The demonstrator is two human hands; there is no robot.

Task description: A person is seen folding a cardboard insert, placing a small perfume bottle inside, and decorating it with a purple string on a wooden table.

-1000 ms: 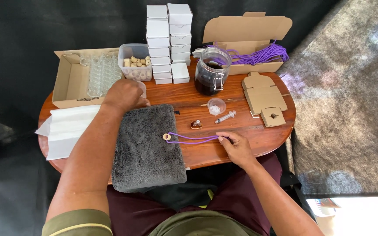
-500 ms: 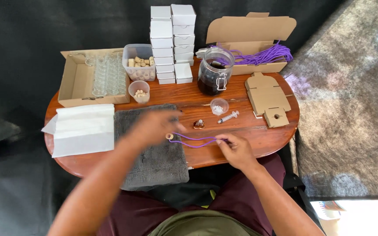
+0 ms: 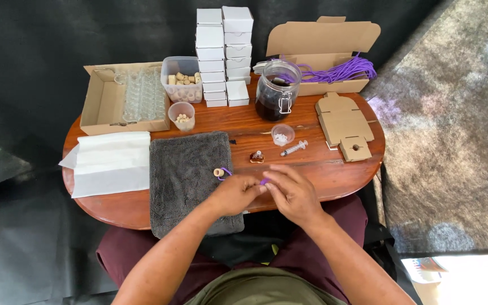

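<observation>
Left hand (image 3: 234,193) now drawn back from mid-reach to meet right hand (image 3: 292,192) at table's near edge, both pinching purple cord (image 3: 264,181) between fingertips. Cord's far end looped through small cork (image 3: 218,172) on grey towel (image 3: 190,181). Beyond: tiny amber bottle (image 3: 256,157), syringe (image 3: 293,149), glass jar (image 3: 277,90), unmoved.

Bright even daylight, soft shadows, sharp, perhaps slight edge distortion
</observation>
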